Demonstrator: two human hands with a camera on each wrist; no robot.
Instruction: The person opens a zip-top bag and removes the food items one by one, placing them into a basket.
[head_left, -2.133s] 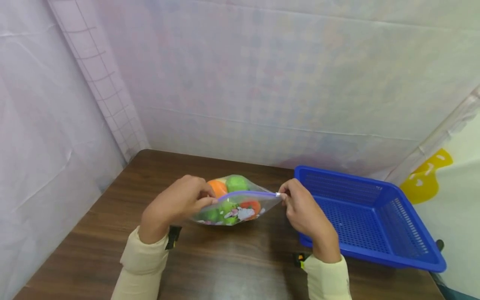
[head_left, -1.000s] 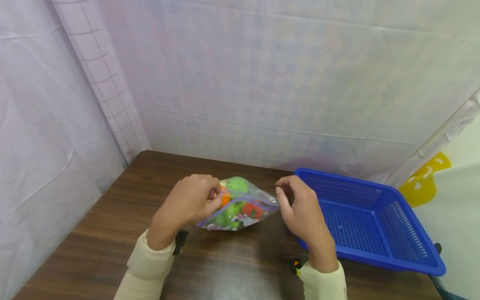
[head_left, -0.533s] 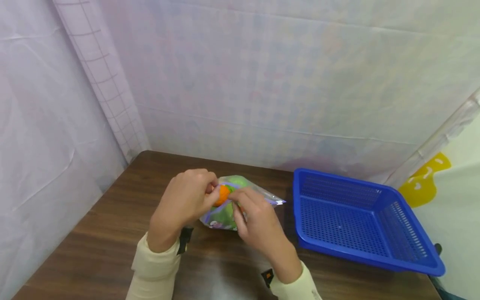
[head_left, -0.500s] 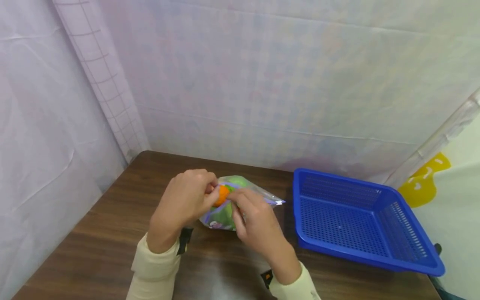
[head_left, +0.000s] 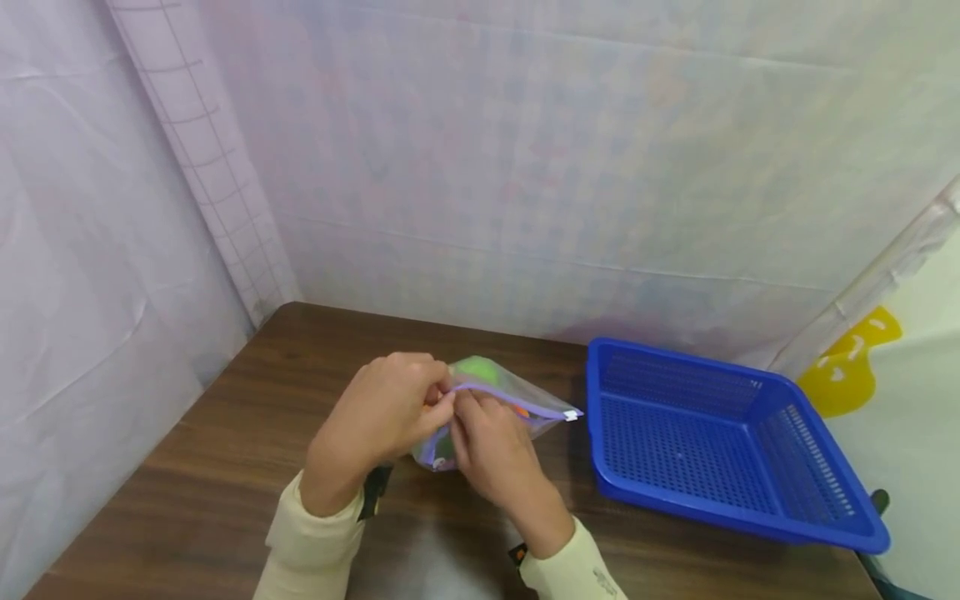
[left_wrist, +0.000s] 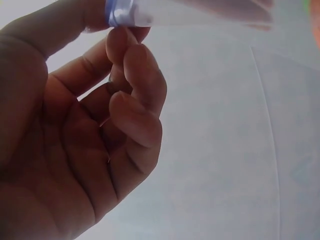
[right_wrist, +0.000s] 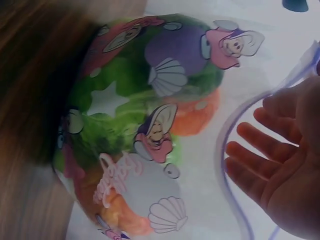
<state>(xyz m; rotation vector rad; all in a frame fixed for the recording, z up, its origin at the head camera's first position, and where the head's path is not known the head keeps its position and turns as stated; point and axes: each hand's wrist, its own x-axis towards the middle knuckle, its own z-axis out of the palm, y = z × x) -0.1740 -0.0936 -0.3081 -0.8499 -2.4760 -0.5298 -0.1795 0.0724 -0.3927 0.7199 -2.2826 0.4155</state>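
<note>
A clear zip bag [head_left: 510, 385] with a purple zip and a white slider [head_left: 572, 415] stands on the table, its mouth partly apart. Through its printed side, in the right wrist view, rounded green toy vegetables or fruits [right_wrist: 120, 75] and an orange one [right_wrist: 192, 115] show. At the left end of the mouth my left hand [head_left: 386, 408] pinches the zip edge; its other fingers curl free in the left wrist view. Just right of it, my right hand [head_left: 495, 454] holds the front zip edge at its fingertips and covers much of the bag from the head camera.
A blue perforated plastic basket [head_left: 686, 454] sits on the right of the brown wooden table [head_left: 225, 450]. Pale cloth curtains [head_left: 525, 167] hang behind and on the left. A yellow shape [head_left: 840, 375] shows on the right-hand curtain.
My right hand has left the slider end and moved left across the bag to beside my left hand. The orange toy is now mostly hidden, and the slider end points further right.
</note>
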